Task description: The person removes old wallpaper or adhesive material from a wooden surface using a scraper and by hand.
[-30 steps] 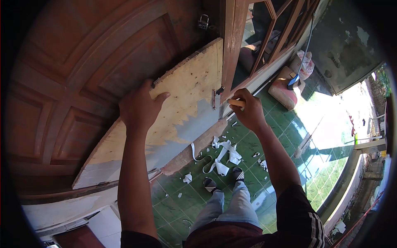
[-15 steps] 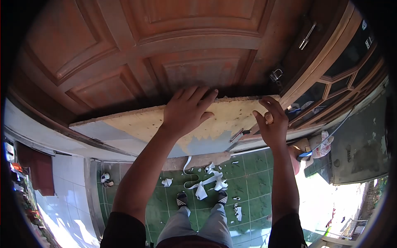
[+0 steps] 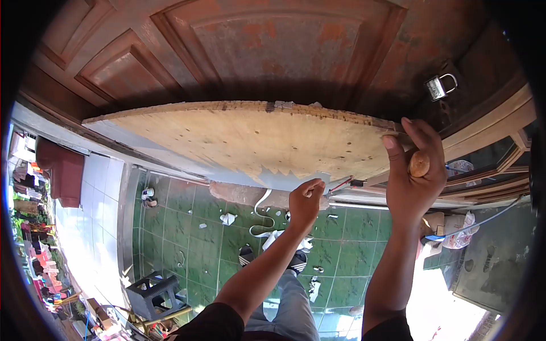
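A wooden board [image 3: 239, 136] leans against the brown panelled door [image 3: 273, 45], its bare plywood face showing above a grey-white layer with a jagged edge. My left hand [image 3: 307, 199] is closed in a pinch at the lower edge of that layer; what lies between the fingers is too small to make out. At the board's upper right corner is my right hand [image 3: 418, 165], its thumb and fingertips against the edge. A round brown wooden handle end [image 3: 419, 163] is held in its palm.
White peeled strips [image 3: 273, 238] and scraps lie on the green tiled floor [image 3: 199, 261] around my feet. A dark plastic stool [image 3: 156, 298] stands at the lower left. An open padlock [image 3: 441, 87] hangs at the door's right, and a bag [image 3: 460, 230] sits by the right wall.
My left hand has left the board's top edge, moved down to its lower edge and closed. My right hand stays at the upper right corner. The view has shifted closer to the board.
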`<state>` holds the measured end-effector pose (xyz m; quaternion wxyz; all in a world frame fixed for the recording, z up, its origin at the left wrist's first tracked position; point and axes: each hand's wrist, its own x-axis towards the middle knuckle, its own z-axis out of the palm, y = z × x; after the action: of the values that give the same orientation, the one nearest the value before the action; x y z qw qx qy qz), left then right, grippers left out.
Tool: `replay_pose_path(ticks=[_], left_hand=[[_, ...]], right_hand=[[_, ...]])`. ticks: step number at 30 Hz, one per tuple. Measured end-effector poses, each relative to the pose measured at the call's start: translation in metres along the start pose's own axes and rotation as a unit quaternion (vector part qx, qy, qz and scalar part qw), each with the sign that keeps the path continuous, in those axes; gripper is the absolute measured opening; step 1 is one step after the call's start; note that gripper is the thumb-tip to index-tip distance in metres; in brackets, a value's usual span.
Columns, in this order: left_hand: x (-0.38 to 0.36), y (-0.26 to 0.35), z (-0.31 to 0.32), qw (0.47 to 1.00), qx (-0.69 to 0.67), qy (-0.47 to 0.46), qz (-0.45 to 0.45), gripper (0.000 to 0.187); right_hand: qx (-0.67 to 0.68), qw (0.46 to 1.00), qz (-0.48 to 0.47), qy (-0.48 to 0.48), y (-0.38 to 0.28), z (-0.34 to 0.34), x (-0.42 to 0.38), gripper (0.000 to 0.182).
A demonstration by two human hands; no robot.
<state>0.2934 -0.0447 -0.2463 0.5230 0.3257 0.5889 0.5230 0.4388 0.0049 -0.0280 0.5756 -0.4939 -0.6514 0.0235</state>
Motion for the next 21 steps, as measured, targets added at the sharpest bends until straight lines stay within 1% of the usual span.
replay_pose_path(ticks=[2,5,6,9,11,14,16,18,21], left_hand=[[0.009,0.008,0.014,1.0,-0.007,0.013,0.015,0.039],[0.011,0.006,0.024,1.0,-0.025,0.012,-0.013,0.04],[0.009,0.006,0.027,0.999,-0.03,0.028,0.0,0.041],[0.01,0.008,0.033,0.992,-0.096,0.049,-0.065,0.041],[0.008,0.011,0.038,0.99,-0.107,0.07,-0.065,0.039],[0.01,0.006,0.042,0.986,-0.126,0.097,-0.058,0.036],[0.011,0.0,0.044,0.982,-0.143,0.109,-0.053,0.034],[0.012,-0.002,0.047,0.978,-0.162,0.117,-0.051,0.031],[0.011,-0.001,0.05,0.974,-0.187,0.117,-0.046,0.027]], right_hand=[[-0.004,1.0,-0.005,0.009,0.002,0.002,-0.002,0.034],[-0.011,1.0,-0.022,0.017,0.005,0.004,-0.001,0.034],[-0.013,0.999,-0.031,0.019,0.006,0.005,0.0,0.034],[-0.021,0.998,-0.056,0.021,0.008,0.005,0.001,0.033],[-0.025,0.997,-0.07,0.015,0.01,0.004,0.002,0.033],[-0.024,0.998,-0.061,0.01,0.009,0.003,0.002,0.033],[-0.021,1.0,-0.023,0.003,0.005,0.003,0.001,0.033],[-0.032,0.999,-0.018,-0.001,0.004,0.003,0.002,0.033],[-0.056,0.997,-0.06,0.002,0.009,0.003,0.002,0.032]])
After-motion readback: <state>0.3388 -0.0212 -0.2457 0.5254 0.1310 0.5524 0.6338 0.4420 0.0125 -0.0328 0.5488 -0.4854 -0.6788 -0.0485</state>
